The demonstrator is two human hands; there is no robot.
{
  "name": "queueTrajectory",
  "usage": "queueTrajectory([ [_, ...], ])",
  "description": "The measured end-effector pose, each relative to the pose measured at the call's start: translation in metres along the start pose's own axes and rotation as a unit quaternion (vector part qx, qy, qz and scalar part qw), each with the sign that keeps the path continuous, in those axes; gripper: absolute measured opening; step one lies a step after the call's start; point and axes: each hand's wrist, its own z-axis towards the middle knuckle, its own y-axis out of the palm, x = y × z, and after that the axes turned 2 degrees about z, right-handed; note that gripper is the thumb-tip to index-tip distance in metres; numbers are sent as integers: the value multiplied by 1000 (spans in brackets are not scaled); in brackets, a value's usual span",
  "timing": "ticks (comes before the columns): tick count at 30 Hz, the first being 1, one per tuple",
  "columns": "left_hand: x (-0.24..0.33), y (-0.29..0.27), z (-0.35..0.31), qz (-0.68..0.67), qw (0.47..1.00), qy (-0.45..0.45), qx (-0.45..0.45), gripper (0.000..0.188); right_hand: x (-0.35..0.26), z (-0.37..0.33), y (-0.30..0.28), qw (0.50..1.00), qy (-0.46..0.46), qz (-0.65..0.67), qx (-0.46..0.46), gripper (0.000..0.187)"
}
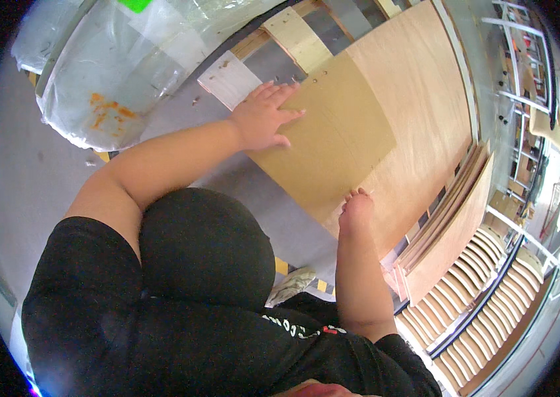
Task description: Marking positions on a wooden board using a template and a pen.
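A tan, smooth rectangular sheet (329, 132), perhaps cardboard or thin fibreboard, lies flat over one end of a large light plywood panel (425, 73). My left hand (267, 116) rests on the sheet's left edge, palm down with its fingers spread. At the sheet's near right corner is my right hand (357, 208), its fingers curled in and closed. Whatever those fingers hold, if anything, is hidden. A pale wooden slat (230, 79) and a second slat (298, 38) stick out from under the sheet and panel on the far left side.
Several curved plywood sheets (445, 231) are stacked to the right of the panel. Beyond them stand rows of curved wooden pieces (478, 311). A plastic-wrapped bundle (114, 86) with orange marks is at the far left. White metal racks (525, 99) line the far right.
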Motion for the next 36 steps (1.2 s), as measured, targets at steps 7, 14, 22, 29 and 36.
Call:
queueTrajectory([
  [7, 3, 3, -1, 27, 1000, -1, -11, 77, -18, 3, -5, 989, 34, -138, -33, 8],
  [14, 11, 0, 4, 56, 998, 7, -17, 75, -29, 26, -31, 983, 128, -57, -118, 12],
  [22, 33, -18, 17, -380, 911, -153, 45, 75, -57, -14, -55, 932, -233, -135, -242, 16],
  [29, 141, -120, 61, -571, 817, -76, -24, 47, -187, -54, -180, 868, -412, -103, -257, 37],
  [36, 292, -12, 124, -567, 800, -190, -44, 30, -140, 14, -386, 905, -340, -114, -230, 43],
])
